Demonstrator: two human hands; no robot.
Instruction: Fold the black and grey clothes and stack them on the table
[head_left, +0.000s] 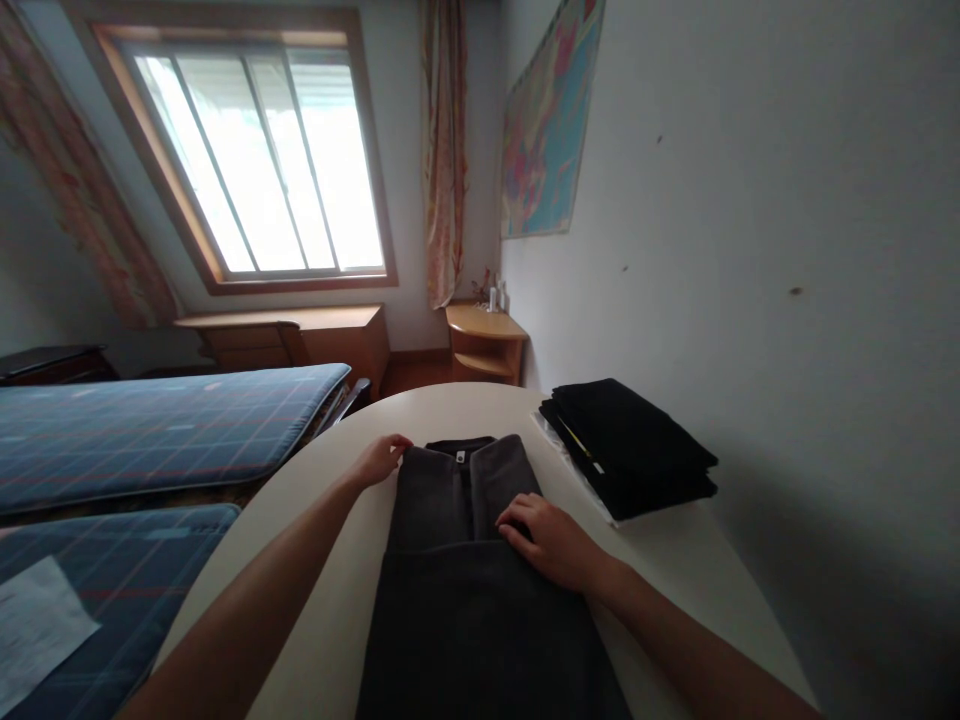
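Note:
A dark grey top (491,620) lies folded on the round white table (315,560), its neck opening pointing away from me. Inside the collar shows a small white label (460,457). At the top's far left corner, my left hand (384,460) pinches the fabric edge between thumb and fingers. My right hand (551,540) rests on the right side of the top below the collar, fingers loosely bent and lying on the cloth. The top's near end runs out of view at the bottom.
A stack of folded black clothes (626,445) sits at the table's right, near the wall. To the left are beds with blue plaid mattresses (165,425), one bearing a paper sheet (45,630). A desk (330,318) and a corner shelf (487,322) stand by the window.

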